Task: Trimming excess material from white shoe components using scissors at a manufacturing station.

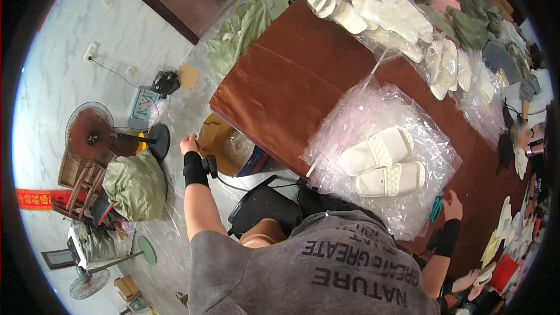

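A pair of cream slippers (389, 162) lies on a pile of clear plastic bags (437, 140) at the table's near edge. My right hand (452, 205) rests on the tabletop just right of the bags, fingers loosely apart. A small teal looped bundle (435, 209) lies between it and the bags; I cannot make out its kind. Away from the table, my left hand (189, 144) is stretched out to the left, beside the cardboard box (217, 134) on the floor. Its fingers are slightly bent, with nothing visible in them. Crumpled clear plastic (238, 144) sits inside that box.
The brown-covered table (280, 81) carries more bagged cream slippers (388, 14) along its far side. To the left are a standing fan (90, 134), a green sack (135, 186) and green cloth (245, 32). Another person's hands (466, 280) hold a slipper at lower right.
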